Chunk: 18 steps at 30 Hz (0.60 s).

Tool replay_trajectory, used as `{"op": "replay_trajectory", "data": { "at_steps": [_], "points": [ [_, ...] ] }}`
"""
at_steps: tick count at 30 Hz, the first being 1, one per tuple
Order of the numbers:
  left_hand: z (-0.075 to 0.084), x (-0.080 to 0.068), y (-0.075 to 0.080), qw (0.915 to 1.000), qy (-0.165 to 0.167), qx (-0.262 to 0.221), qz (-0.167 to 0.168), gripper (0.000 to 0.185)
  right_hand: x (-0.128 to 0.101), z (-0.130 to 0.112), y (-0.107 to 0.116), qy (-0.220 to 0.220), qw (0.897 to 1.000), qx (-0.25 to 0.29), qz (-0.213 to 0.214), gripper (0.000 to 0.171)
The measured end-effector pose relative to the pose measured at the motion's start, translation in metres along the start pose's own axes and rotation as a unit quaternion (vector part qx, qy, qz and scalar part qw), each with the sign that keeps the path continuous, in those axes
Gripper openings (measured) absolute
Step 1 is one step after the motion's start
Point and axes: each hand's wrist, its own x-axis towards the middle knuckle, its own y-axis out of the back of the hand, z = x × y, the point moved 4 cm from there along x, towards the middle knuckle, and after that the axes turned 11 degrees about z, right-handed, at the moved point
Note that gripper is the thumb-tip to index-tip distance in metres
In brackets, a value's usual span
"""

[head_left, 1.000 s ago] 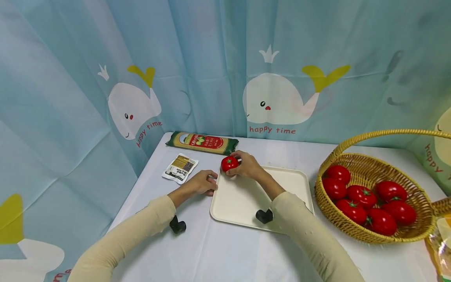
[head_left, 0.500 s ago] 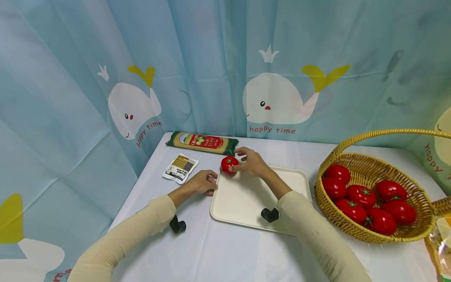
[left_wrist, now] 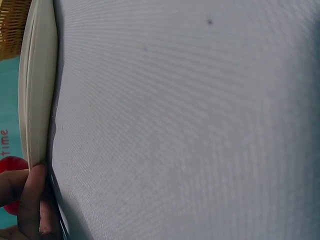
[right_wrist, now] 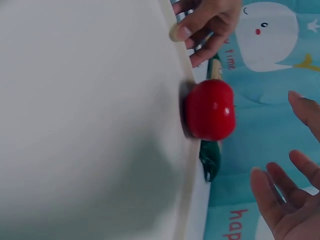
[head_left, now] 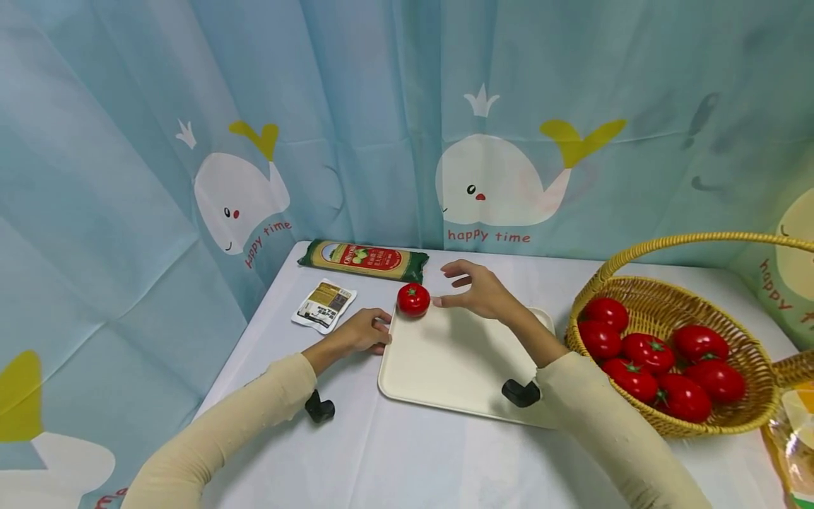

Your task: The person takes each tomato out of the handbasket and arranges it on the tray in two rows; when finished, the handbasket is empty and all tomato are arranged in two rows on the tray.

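A red tomato (head_left: 413, 299) (right_wrist: 210, 109) sits at the far left corner of a cream tray (head_left: 458, 364) (right_wrist: 75, 125). My right hand (head_left: 473, 290) (right_wrist: 287, 200) hovers just right of the tomato with fingers spread, apart from it and holding nothing. My left hand (head_left: 362, 331) (right_wrist: 207, 22) rests on the table at the tray's left edge (left_wrist: 37, 95), fingers (left_wrist: 32, 200) curled against the rim.
A wicker basket (head_left: 738, 417) with several tomatoes stands at the right. A green pasta packet (head_left: 364, 259) lies at the back by the whale-print curtain, and a small sachet (head_left: 324, 305) lies left of the tray. White tablecloth (head_left: 394, 459) covers the near side.
My right hand has let go of the tomato and drawn back to the right with fingers opened. The tomato stays on the tray's corner. The left hand has not moved.
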Motion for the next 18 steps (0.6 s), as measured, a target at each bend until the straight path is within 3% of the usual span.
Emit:
{"op": "replay_trajectory", "data": {
  "at_steps": [18],
  "points": [
    [0.000, 0.000, -0.001, 0.9999, 0.001, 0.015, 0.001, 0.044, -0.052, -0.006, 0.066, 0.030, 0.999, 0.007, -0.022, 0.057]
  ]
}}
